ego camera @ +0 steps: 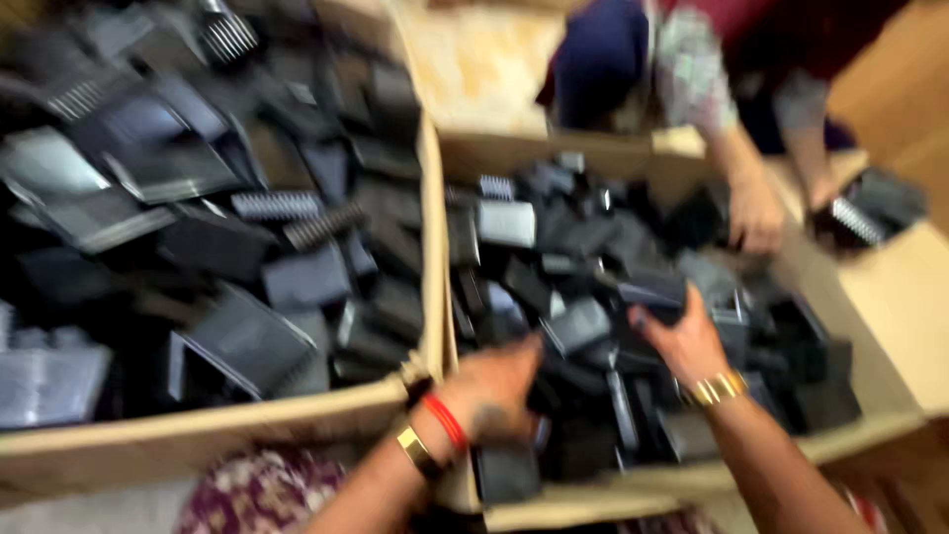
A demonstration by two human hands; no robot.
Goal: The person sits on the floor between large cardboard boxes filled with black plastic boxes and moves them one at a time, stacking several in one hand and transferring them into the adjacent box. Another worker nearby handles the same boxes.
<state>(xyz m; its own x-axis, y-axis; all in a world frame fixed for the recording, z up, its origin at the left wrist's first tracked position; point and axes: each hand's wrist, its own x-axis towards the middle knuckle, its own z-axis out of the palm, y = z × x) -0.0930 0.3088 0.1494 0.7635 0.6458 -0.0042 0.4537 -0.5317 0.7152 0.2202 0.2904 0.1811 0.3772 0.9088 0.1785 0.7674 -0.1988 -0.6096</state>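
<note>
Both hands work inside the right-hand cardboard box (682,475), which is heaped with small black plastic comb-like parts (583,257). The left hand (494,391) is curled down into the heap near the box's near wall, its fingers buried among the pieces; motion blur prevents saying whether it has closed on one. The right hand (682,336) lies further in, fingers partly spread over a dark flat piece (647,292) at its fingertips, touching it, though a firm grasp cannot be confirmed. To the left of the left hand, across a shared wall, stands a second box (198,435) holding larger black parts. Beyond the right hand, another person's hand (756,213) reaches into the same box. Judgement: the step in hand appears to be picking pieces from the heap; lifting one cleanly would call for closing on a single part.
</note>
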